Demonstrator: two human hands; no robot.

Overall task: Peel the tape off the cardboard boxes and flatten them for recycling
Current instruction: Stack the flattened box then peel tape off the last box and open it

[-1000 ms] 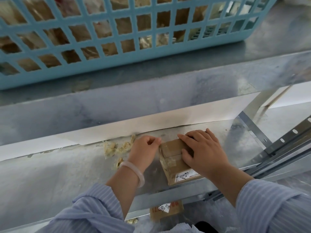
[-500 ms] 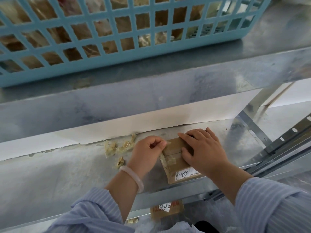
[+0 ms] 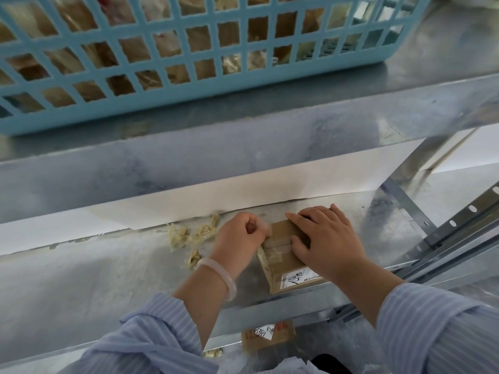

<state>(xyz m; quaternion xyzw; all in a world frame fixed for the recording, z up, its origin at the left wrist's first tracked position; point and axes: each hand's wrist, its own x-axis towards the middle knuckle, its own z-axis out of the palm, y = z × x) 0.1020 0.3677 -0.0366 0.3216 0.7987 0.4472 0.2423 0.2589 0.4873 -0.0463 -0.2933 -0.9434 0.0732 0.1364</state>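
A small brown cardboard box [image 3: 282, 259] with a white label lies on the metal shelf [image 3: 108, 271], near its front edge. My right hand [image 3: 328, 240] lies flat on the box's top, fingers spread, holding it down. My left hand [image 3: 241, 237] is curled at the box's left edge and pinches a strip of clear tape [image 3: 261, 251] that hangs loose down the box's left side. A pale bangle sits on my left wrist.
Crumpled tape scraps [image 3: 189, 234] lie left of the box against a white wall strip. A blue plastic basket [image 3: 189, 63] holding cardboard stands on the shelf above. Another labelled box [image 3: 267, 337] sits below the shelf. Metal rack rails [image 3: 459, 233] run at right.
My left hand has closed on the tape at the box's left edge and drawn it loose. My right hand stays pressed on the box.
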